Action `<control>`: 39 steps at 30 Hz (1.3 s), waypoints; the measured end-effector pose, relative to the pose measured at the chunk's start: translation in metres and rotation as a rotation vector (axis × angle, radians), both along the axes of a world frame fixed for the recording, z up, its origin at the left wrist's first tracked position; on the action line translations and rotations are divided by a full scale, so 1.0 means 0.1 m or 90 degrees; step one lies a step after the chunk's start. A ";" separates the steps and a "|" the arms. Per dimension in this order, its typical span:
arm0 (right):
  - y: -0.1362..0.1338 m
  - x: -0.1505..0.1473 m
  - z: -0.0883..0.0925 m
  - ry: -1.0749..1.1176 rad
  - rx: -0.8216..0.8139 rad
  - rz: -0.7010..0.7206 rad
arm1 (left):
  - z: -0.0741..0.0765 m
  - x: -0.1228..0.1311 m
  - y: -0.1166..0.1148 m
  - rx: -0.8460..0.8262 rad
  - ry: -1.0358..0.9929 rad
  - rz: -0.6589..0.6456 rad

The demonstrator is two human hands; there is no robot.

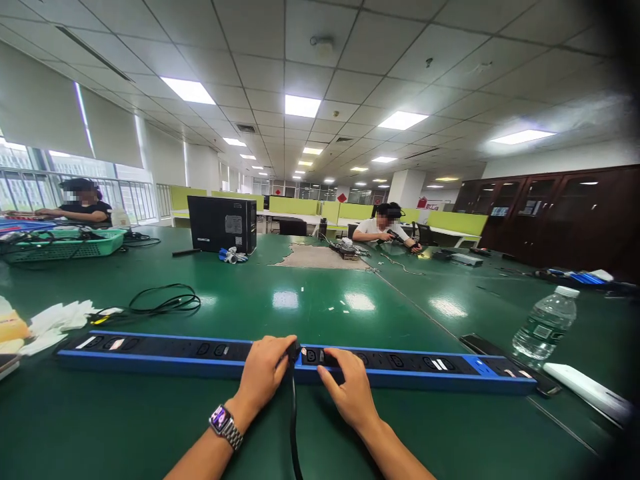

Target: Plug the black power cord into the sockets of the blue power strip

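Observation:
A long blue power strip [200,363] with black sockets on top lies across the green table in front of me. My left hand [265,367], a watch [226,427] on its wrist, is closed around a black plug [295,349] at the middle of the strip. From that plug a black cord [293,420] runs down toward me. How deep the plug sits in a socket is hidden by my fingers. Just to the right, my right hand [350,387] grips the power strip, with the thumb at its near edge and the index finger bent over the top.
At right stand a water bottle [545,327], a dark phone [483,345] and a white device [590,390]. Leftward lie a coiled black cable [165,300] and white gloves [57,323]. Farther back are a green basket [90,243], a computer case [220,223] and two seated people.

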State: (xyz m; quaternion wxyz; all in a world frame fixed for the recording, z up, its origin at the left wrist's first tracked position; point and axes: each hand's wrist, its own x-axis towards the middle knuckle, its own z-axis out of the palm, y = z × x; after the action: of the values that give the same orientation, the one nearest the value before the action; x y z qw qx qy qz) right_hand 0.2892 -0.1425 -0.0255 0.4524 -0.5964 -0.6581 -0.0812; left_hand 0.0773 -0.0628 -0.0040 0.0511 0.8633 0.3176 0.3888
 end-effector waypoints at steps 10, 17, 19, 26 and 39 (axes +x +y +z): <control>-0.01 -0.01 0.06 0.009 -0.020 0.020 | 0.07 -0.08 0.02 -0.006 0.060 -0.034; -0.06 -0.05 0.06 0.045 -0.023 0.031 | 0.03 -0.02 -0.03 -0.025 0.073 -0.016; -0.02 -0.10 0.17 0.148 -0.055 0.044 | 0.01 -0.07 -0.01 -0.021 0.056 0.040; 0.35 -0.26 2.09 0.325 -0.155 0.269 | -0.02 -0.23 0.02 -0.032 0.130 0.168; 0.71 -1.29 1.30 0.615 -0.193 0.429 | 0.00 -0.22 0.02 -0.058 0.132 0.168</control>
State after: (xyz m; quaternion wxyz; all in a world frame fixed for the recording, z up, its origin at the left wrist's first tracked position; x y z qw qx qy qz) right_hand 0.1600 -0.0720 0.1044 0.6107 -0.3821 -0.5354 0.4409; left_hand 0.0550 -0.0613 -0.0040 0.0054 0.8466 0.4489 0.2859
